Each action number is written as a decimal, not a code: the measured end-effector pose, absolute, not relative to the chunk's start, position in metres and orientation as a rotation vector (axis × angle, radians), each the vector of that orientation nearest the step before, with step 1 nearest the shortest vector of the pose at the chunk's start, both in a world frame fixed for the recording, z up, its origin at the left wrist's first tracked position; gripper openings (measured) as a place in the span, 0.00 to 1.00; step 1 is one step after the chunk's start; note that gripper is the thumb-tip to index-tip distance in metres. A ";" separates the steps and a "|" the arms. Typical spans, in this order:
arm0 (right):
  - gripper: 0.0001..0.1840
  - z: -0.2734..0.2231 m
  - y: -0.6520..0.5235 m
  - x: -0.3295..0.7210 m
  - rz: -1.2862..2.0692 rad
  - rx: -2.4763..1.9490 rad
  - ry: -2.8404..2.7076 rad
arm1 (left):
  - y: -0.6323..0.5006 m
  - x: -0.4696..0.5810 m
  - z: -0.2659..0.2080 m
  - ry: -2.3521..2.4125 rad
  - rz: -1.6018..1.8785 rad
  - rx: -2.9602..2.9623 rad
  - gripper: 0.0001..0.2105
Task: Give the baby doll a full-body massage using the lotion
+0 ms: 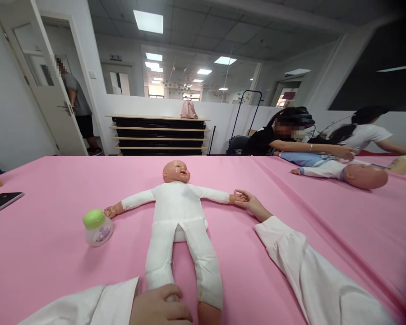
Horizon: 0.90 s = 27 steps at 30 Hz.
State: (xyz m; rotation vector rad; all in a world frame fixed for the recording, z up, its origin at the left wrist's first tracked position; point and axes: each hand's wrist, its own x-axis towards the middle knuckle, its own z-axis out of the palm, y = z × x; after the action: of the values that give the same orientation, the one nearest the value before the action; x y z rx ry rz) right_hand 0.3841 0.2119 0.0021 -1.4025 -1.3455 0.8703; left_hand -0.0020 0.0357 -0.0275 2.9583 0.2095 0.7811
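Observation:
A baby doll [179, 203] with a white cloth body lies face up on the pink-covered table, its arms spread wide. My right hand [255, 206] has its thumb and fingers closed about the doll's small hand [232, 198] on the right. At the bottom edge, my left hand [160, 306] is wrapped over the lower end of the doll's left-side leg [159, 266], and the foot there is hidden beneath it. Beside the doll's other outstretched hand [113, 210] stands a clear jar [99, 232] with a green lid.
A phone [2, 203] lies on the pink tablecloth [54, 180] at the far left. On the right, a person wearing a headset [292, 118] handles another doll [363, 176]. One more person [365, 131] sits beyond. Someone [78, 97] stands at the doorway.

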 end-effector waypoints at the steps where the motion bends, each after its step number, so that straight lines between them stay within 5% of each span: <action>1: 0.34 0.003 0.211 0.383 0.865 -1.412 -1.341 | 0.035 -0.001 -0.028 0.204 0.779 2.979 0.11; 12: 0.29 -0.002 0.217 0.390 0.847 -1.403 -1.401 | 0.023 0.006 -0.020 0.327 0.859 2.885 0.10; 18: 0.32 -0.004 0.217 0.390 0.886 -1.362 -1.335 | 0.070 -0.026 0.017 0.852 1.204 2.807 0.22; 22: 0.32 -0.001 0.213 0.386 0.950 -1.284 -1.313 | 0.138 -0.055 0.017 2.068 0.785 2.584 0.23; 27: 0.30 -0.001 0.211 0.385 0.908 -1.267 -1.350 | 0.170 -0.064 0.013 2.515 -0.019 2.419 0.26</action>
State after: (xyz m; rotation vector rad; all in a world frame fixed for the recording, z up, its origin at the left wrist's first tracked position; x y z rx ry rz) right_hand 0.3854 0.2114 -0.0013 -1.2672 -1.3500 0.9085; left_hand -0.0637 0.1703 0.0128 2.4187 2.5148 -0.0190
